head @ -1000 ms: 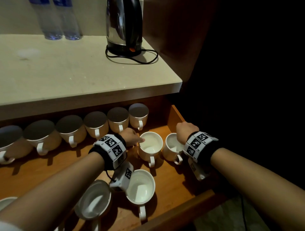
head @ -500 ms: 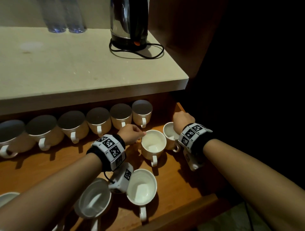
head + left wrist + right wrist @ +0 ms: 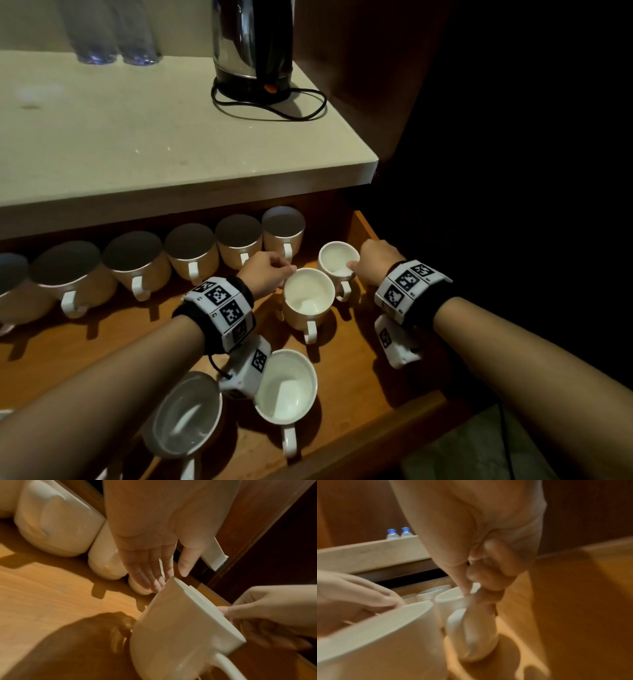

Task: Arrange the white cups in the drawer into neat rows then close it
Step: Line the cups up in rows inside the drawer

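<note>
The wooden drawer (image 3: 359, 431) is open, with several white cups lined up along its back (image 3: 191, 250). In front of that row, at the right end, two upright cups stand side by side. My left hand (image 3: 287, 270) (image 3: 169, 577) pinches the rim of the nearer cup (image 3: 308, 298) (image 3: 180, 628). My right hand (image 3: 352, 265) (image 3: 471, 591) pinches the rim of the farther cup (image 3: 337, 260) (image 3: 448, 601), thumb inside, by the drawer's right wall. Two more cups (image 3: 286, 383) (image 3: 186, 411) sit near the front edge under my left forearm.
A steel kettle (image 3: 253, 51) with a looped black cord and two water bottles (image 3: 113, 34) stand on the beige counter (image 3: 137, 144) that overhangs the back row. The drawer's right wall (image 3: 363, 226) is close to my right hand. Bare wood shows at the drawer's middle left.
My right hand has slid its cup back toward the rear row, beside the rightmost back cup. My left hand has stayed on its cup's rim.
</note>
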